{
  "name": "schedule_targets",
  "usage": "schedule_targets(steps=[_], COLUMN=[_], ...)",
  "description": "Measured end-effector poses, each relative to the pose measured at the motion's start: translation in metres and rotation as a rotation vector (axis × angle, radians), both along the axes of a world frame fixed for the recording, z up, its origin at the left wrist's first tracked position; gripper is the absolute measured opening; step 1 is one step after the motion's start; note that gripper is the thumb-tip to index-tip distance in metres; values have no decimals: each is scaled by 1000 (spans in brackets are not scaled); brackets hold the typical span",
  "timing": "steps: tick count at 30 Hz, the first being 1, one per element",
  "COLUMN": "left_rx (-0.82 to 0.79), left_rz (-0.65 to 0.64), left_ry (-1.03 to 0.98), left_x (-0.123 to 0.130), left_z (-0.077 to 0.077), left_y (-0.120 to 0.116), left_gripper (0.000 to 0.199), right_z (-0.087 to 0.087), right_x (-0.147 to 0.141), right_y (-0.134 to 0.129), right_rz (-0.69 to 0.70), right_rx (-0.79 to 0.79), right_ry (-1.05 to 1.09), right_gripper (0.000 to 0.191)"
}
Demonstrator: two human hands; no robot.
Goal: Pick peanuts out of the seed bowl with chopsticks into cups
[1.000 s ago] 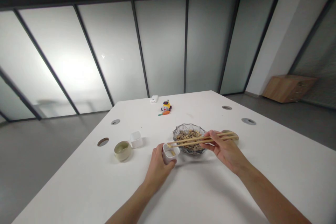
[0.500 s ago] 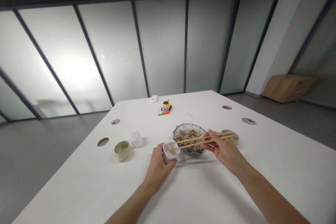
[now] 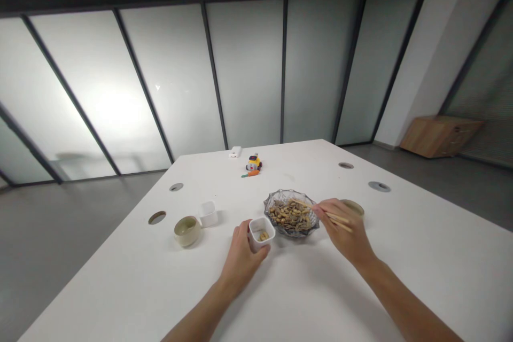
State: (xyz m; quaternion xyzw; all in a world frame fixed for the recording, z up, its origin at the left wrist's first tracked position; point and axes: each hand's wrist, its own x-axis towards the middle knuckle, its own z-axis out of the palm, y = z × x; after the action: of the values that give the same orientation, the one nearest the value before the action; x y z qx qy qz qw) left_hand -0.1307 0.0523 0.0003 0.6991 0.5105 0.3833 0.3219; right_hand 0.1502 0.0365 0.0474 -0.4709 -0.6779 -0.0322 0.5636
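Two hands, two chopsticks, one glass bowl, two white square cups, two round ceramic cups.

Left hand (image 3: 241, 256) wrapped around the near white square cup (image 3: 261, 232), fingers closed on its wall; a few nuts inside. Cup upright, mouth up, just beside the glass bowl (image 3: 291, 213) on its left.

Right hand (image 3: 345, 230) closed on a pair of wooden chopsticks (image 3: 316, 209), held together. Long axis running from upper left to lower right: tips over the mixed nuts and seeds in the bowl, back ends past the knuckles.

Second white square cup (image 3: 208, 213) and a green ceramic cup (image 3: 187, 230) well to the left, touching or nearly so. Another round cup (image 3: 354, 207) partly hidden behind the right hand.

White table (image 3: 304, 299) broad and bare in front of the hands; left edge well apart from the cups; four round cable holes toward the sides. Small toy (image 3: 253, 163) and white box (image 3: 235, 152) near the far edge.
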Motion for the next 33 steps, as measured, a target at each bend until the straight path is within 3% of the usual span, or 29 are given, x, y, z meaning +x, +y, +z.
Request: schedule_targets(steps=[6, 15, 20, 33], left_rx=[12, 13, 17, 31], left_rz=[-9, -13, -17, -12], left_ry=[-3, -4, -8, 9], left_x=[0, 0, 0, 1], left_z=[-3, -2, -3, -2], left_y=[1, 1, 1, 0], left_gripper=[54, 52, 55, 52], right_z=[-4, -5, -6, -19], right_x=[-6, -5, -8, -13], right_y=[1, 1, -1, 2], right_rz=[159, 188, 124, 208], right_rx=[-102, -91, -30, -158], right_ry=[-6, -21, 34, 60], right_gripper=[27, 24, 22, 27])
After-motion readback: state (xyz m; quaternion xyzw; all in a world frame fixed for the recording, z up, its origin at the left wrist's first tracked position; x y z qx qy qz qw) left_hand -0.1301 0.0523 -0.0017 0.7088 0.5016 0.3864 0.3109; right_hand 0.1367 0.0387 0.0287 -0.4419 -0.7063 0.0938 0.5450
